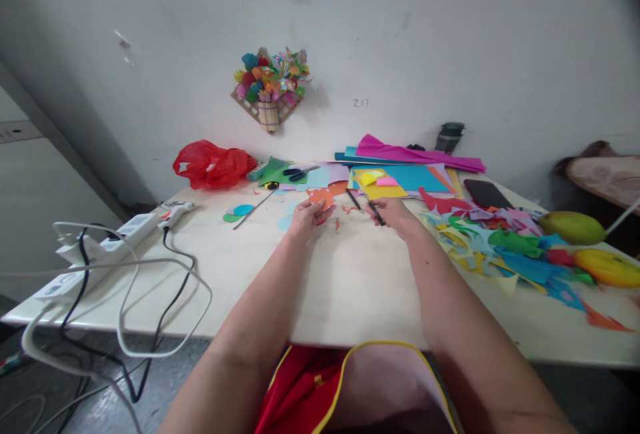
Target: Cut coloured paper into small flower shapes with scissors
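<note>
Over the middle of the table, my left hand (307, 217) pinches an orange paper cut-out (321, 198) with a scalloped edge. To its right, my right hand (394, 213) is closed around a slim black tool (376, 213); its kind is too blurred to tell. Between the hands lies a dark pencil or pen (355, 201), with small orange scraps around it. Behind my left hand, dark-handled scissors (298, 173) rest on green paper (275, 171). Paper circles (243, 210) in blue, green and lilac lie to the left, beside a thin dark strip.
Coloured sheets (420, 179) with sticky notes lie at the back, near rolled magenta paper (415, 151). Scraps (500, 241), a phone (485, 193) and mangoes (573, 226) occupy the right. A red bag (213, 166) and a power strip (107, 244) with cables are left.
</note>
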Demonstrator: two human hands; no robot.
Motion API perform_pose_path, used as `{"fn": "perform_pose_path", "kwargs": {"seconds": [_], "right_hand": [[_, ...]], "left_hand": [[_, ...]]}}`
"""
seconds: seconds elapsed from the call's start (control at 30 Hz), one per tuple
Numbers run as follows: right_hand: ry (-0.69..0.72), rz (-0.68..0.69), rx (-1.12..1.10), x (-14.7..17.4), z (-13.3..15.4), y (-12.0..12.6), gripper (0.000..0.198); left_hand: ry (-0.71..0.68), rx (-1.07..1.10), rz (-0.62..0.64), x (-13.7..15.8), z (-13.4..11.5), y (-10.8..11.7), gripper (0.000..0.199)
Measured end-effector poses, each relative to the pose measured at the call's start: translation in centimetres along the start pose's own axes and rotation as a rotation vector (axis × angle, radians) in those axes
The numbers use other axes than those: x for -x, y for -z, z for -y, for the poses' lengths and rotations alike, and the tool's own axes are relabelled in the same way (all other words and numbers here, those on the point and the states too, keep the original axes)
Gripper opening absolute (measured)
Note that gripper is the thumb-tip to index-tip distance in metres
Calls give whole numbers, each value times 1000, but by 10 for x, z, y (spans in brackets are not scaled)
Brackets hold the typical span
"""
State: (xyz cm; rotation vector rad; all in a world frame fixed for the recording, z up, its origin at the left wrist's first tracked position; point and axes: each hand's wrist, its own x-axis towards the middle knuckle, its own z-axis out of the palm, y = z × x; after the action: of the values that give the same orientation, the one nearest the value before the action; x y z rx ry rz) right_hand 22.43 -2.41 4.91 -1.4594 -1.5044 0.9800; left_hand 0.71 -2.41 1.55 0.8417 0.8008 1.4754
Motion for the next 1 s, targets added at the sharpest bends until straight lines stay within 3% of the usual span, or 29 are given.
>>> {"fn": "perform_pose_path", "kwargs": {"seconds": [0.17,0.4,0.63,1.0], "right_hand": [[53,296,-135,8,-1,-2,32],[69,487,-115,13,-2,-5,32],[97,569,-74,10,-5,-9,28],[135,564,-88,8,-9,-18,27]], "left_hand": [[-21,37,4,0,0,0,23],[-8,76,0,0,0,1,22],[34,143,-10,0,-1,-2,17],[79,148,26,-2,1,0,10]]}}
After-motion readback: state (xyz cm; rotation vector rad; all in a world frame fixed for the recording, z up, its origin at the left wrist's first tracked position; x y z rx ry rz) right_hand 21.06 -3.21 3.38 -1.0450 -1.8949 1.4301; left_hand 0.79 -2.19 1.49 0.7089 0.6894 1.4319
